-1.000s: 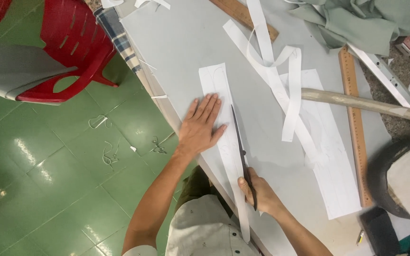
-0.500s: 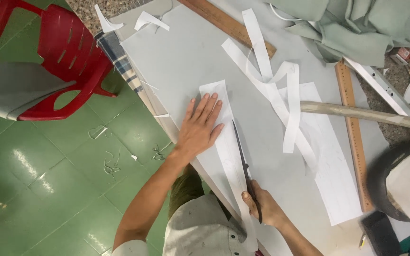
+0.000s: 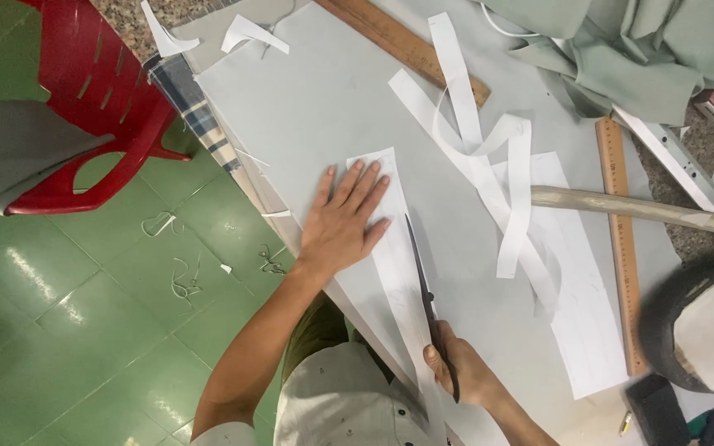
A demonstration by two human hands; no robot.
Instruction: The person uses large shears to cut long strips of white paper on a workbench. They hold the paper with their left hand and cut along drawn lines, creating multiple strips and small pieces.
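A long white paper strip [image 3: 390, 248] is laid on grey fabric [image 3: 307, 99] near the table's left edge, its long axis running from the near edge away toward the far side. It is pinned flat by the left hand [image 3: 342, 221], whose fingers are spread open across the strip's far end, with nothing clasped. A pair of black scissors [image 3: 425, 289] is held by the right hand [image 3: 456, 370], whose grip is closed around the handles at the strip's near end; the blades are pointed up along the strip's right margin, parallel to its long axis. The uncut length of the strip therefore lies ahead of the blades, away from the right hand and toward the left one, which rests just left of the blade tips.

To the right, a tangle of loose white paper offcuts [image 3: 489, 157] is draped over a wider white sheet [image 3: 580, 314]. A cardboard tube [image 3: 646, 208] is laid across a wooden ruler [image 3: 619, 231], and a second wooden ruler [image 3: 406, 45] lies at the far edge. Green cloth [image 3: 621, 49] is heaped at the far right corner. A red plastic chair [image 3: 92, 99] stands on the green tiled floor [image 3: 84, 330].
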